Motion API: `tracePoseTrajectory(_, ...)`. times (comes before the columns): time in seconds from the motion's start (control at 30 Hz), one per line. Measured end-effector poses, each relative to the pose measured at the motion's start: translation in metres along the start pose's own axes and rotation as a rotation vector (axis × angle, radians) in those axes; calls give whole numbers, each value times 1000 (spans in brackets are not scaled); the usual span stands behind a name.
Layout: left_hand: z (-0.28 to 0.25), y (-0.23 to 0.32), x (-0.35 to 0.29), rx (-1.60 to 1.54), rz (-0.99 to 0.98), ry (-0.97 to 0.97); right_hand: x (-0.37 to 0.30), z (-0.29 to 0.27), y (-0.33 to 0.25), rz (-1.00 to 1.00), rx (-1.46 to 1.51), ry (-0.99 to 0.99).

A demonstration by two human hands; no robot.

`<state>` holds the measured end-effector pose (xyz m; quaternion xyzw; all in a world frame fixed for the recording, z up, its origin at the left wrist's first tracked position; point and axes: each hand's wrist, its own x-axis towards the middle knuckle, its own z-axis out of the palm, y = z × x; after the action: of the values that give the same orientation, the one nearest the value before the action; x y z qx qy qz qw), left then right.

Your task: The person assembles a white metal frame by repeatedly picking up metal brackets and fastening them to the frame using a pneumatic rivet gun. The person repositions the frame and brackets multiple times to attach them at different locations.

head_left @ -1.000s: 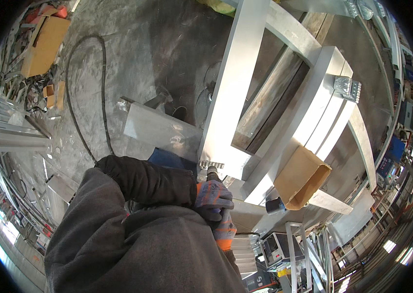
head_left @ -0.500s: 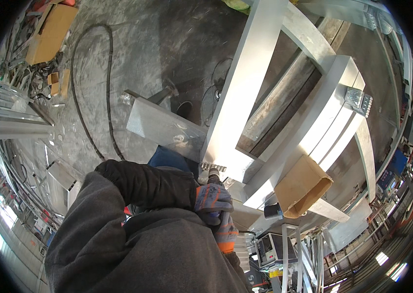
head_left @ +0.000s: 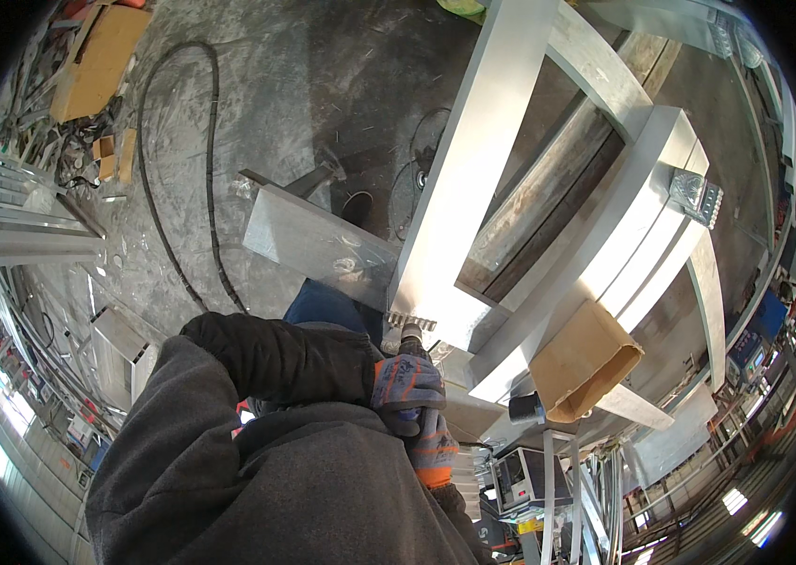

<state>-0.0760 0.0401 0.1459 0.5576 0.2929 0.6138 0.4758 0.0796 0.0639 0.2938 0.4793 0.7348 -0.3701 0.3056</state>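
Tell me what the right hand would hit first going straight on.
Most likely the left hand, which sits directly ahead of the right hand; the dark tool lies beyond. Depth is hard to judge.

The floor is carrying a looped black cable and, at left, scrap; the silver frame is bearing an open box and a wrapped part.

A metalworking workshop: silvery beams, stacked metal profiles, scrap pile, bare grey floor
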Motion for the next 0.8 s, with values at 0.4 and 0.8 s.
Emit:
tracePoseTrajectory(0.4, -21, 12, 17, 157, 60, 34, 9, -13, 0, -48, -77, -32)
tracePoseTrajectory(0.8, -8, 1, 6, -22, 19, 16, 10, -10, 8, -107, -101, -25)
